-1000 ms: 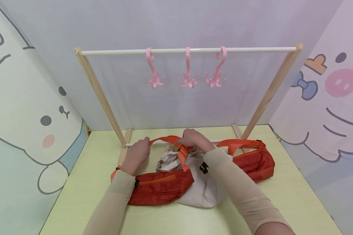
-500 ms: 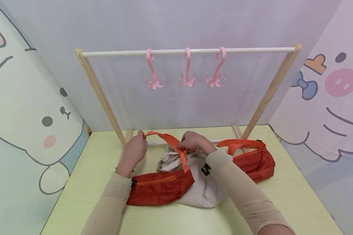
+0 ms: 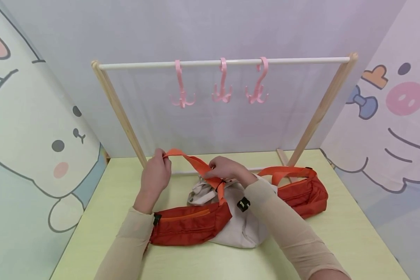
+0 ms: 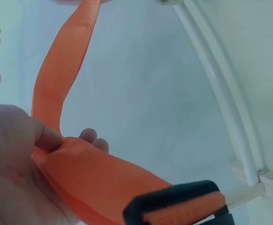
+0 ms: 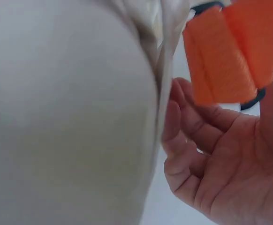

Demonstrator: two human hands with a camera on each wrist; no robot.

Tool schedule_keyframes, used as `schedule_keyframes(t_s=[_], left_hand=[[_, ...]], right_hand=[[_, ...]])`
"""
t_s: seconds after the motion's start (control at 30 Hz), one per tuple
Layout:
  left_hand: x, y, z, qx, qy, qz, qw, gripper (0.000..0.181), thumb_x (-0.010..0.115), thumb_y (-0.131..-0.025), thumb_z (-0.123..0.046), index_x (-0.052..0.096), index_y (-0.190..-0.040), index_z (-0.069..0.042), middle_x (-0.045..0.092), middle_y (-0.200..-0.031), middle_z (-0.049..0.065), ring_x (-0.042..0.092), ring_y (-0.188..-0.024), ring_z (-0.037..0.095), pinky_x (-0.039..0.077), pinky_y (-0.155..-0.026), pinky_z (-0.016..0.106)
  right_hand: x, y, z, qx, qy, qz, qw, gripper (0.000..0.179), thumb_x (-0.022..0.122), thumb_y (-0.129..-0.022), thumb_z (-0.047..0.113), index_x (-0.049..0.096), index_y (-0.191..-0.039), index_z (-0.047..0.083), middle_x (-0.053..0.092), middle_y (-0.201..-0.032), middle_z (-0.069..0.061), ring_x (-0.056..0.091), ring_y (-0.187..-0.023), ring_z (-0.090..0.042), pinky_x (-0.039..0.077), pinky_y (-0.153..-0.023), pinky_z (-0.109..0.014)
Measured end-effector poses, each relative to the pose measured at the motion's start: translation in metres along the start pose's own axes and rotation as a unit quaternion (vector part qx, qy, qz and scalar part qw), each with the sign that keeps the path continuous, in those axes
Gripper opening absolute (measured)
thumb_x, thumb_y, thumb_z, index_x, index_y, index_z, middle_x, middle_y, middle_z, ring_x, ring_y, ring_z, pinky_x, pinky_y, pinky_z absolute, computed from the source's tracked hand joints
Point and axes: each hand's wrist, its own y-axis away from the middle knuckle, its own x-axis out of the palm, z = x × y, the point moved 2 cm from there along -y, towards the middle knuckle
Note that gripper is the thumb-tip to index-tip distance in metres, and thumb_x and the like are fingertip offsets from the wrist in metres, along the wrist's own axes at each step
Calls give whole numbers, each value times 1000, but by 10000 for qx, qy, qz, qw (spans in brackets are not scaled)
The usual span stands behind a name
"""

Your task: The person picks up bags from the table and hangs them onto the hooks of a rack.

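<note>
My left hand (image 3: 155,171) pinches the raised orange strap (image 3: 189,157) of a red waist bag (image 3: 189,227). Thumb and fingers close on that webbing in the left wrist view, near a black buckle (image 4: 174,204). Farther along the same strap, my right hand (image 3: 227,169) holds it by a black slider. In the right wrist view its fingers (image 5: 188,159) curl beside a beige cloth bag (image 5: 71,117). The red bag lies on the table, overlapping the beige bag, whose drawstring top sits under the strap. My right forearm hides part of the beige bag.
A second red bag (image 3: 306,196) with an orange strap lies on the right. Behind stands a wooden rack with a white rod (image 3: 136,66). Pink hooks (image 3: 182,85) hang from it. Printed cartoon panels (image 3: 28,116) flank the table (image 3: 346,233).
My left hand has risen and moved left, drawing the orange strap up into a longer span. My right hand has stayed almost in place. The bags have barely moved.
</note>
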Motion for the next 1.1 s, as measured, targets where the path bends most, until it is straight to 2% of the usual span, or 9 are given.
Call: schedule_keyframes(t_s=[0.2, 0.4, 0.53, 0.67, 0.73, 0.83, 0.97, 1.1], left_hand=[[-11, 1, -9, 88, 222, -413, 9989, 17, 47, -105, -12, 56, -114, 1, 55, -64, 12, 48, -45, 26, 39, -42, 41], [-20, 4, -17, 178, 388, -630, 9971, 18, 45, -107, -10, 55, -116, 2, 51, -60, 10, 44, -43, 25, 36, -42, 39], [-26, 4, -20, 175, 440, -724, 9962, 18, 45, -107, -9, 55, -116, 3, 51, -62, 11, 44, -46, 27, 37, -45, 39], [-32, 3, -22, 228, 518, -849, 9948, 19, 45, -107, -8, 54, -119, 4, 49, -60, 10, 42, -45, 26, 36, -45, 39], [-34, 3, -23, 278, 567, -908, 9939, 22, 45, -107, -7, 55, -121, 5, 48, -60, 9, 41, -45, 24, 35, -44, 38], [-40, 2, -23, 336, 673, -995, 9922, 27, 45, -107, -7, 57, -127, 6, 49, -60, 10, 40, -44, 24, 35, -44, 37], [-48, 2, -22, 303, 938, -1069, 9894, 32, 43, -108, -7, 60, -132, 5, 63, -70, 14, 51, -50, 25, 38, -47, 37], [-55, 2, -19, 133, 1294, -1059, 9858, 34, 42, -110, -9, 62, -135, 3, 74, -90, 16, 68, -68, 26, 45, -54, 34]], right_hand=[[3, -2, 7, -350, 3, -60, 9994, 26, 77, -98, 36, 70, -95, 11, 59, -72, 0, 50, -60, -13, 43, -59, -28], [6, -3, 10, -541, -168, -1, 9984, 26, 73, -101, 36, 74, -98, 11, 66, -76, -3, 55, -63, -16, 48, -60, -31], [7, 1, 12, -677, -812, 113, 9943, 27, 66, -106, 29, 75, -110, 4, 75, -91, -9, 71, -75, -26, 57, -67, -35], [6, 5, 13, -800, -1804, 210, 9801, 28, 62, -109, 23, 67, -123, -1, 77, -100, -16, 77, -88, -37, 63, -78, -45], [6, 8, 13, -879, -2169, 170, 9721, 24, 62, -109, 22, 65, -122, 2, 76, -99, -18, 77, -86, -38, 63, -80, -49], [3, 14, 17, -1042, -2356, 61, 9662, 22, 62, -110, 25, 65, -117, 5, 73, -94, -20, 74, -82, -40, 63, -79, -52], [-1, 26, 27, -1132, -2502, 38, 9615, 23, 61, -110, 26, 61, -111, 3, 64, -85, -18, 68, -76, -42, 61, -76, -52], [-5, 41, 36, -1117, -2667, 143, 9572, 23, 60, -111, 26, 57, -114, 4, 52, -76, -11, 53, -64, -31, 51, -65, -40]])
